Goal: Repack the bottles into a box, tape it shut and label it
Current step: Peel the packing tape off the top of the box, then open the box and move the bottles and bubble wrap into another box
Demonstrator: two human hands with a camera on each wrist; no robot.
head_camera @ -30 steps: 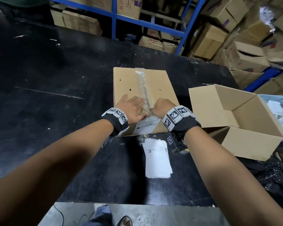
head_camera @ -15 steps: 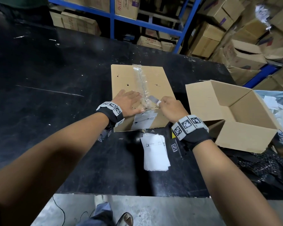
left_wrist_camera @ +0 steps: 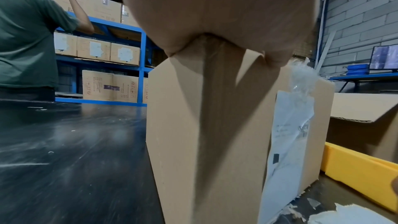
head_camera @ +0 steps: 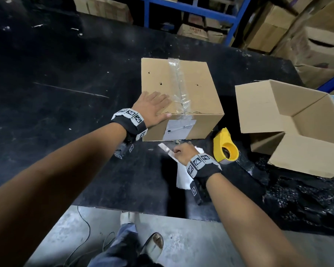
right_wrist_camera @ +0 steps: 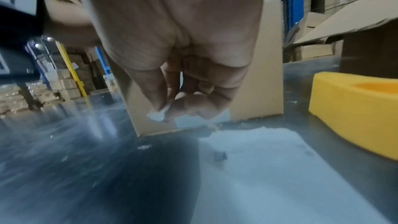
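Note:
A closed cardboard box [head_camera: 193,89] stands mid-table, clear tape [head_camera: 178,83] running along its top seam. A white label [head_camera: 179,129] is stuck on its near side, also visible in the left wrist view [left_wrist_camera: 288,134]. My left hand [head_camera: 152,110] lies flat on the box's near-left top corner, fingers straight. Just in front of the box, my right hand [head_camera: 181,152] pinches a thin white paper strip [head_camera: 165,147] between thumb and fingertips [right_wrist_camera: 159,94] over a stack of label sheets [head_camera: 181,176]. No bottles are in view.
A yellow tape dispenser [head_camera: 225,147] sits right of my right hand. An open cardboard box [head_camera: 297,128] stands at the table's right end beside black plastic wrap [head_camera: 297,199]. Blue racks with cartons [head_camera: 191,8] stand behind. A person in green [left_wrist_camera: 25,31] stands far left.
My right hand has drawn back from the box's near edge down to the table, carrying the paper strip. My left hand has slid left along the box top.

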